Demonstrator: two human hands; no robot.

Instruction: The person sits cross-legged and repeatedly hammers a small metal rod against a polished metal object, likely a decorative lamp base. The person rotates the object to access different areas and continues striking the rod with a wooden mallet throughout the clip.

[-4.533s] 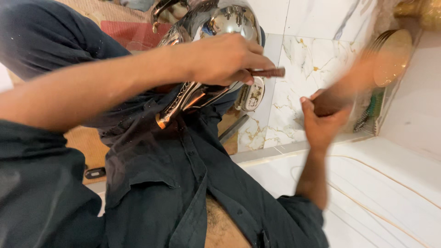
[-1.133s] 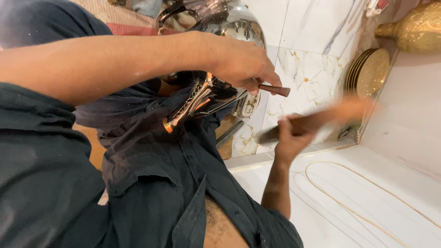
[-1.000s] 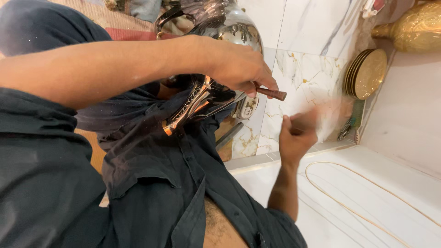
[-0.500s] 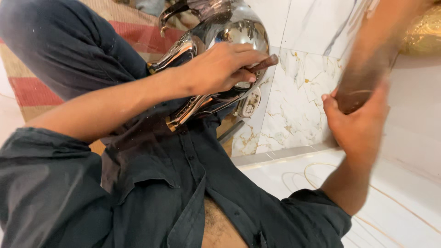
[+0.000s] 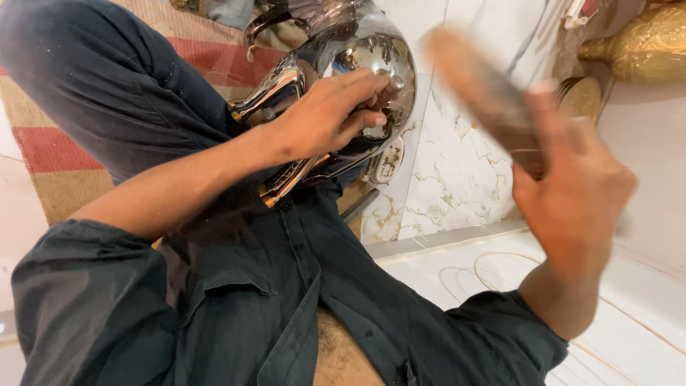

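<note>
Plainly: shiny silver teapot (image 5: 357,78), mirror-bright, left hand (image 5: 321,118) steadying.

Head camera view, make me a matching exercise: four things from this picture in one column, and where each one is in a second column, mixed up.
Things:
1. shiny metal vessel
2. wooden tool
3. golden vase
4. striped mat

Places:
A. raised in the right hand
B. top right corner
C. under the left hand
D. on the floor beneath the dark-clothed leg

Pairs: 1-C, 2-A, 3-B, 4-D
</note>
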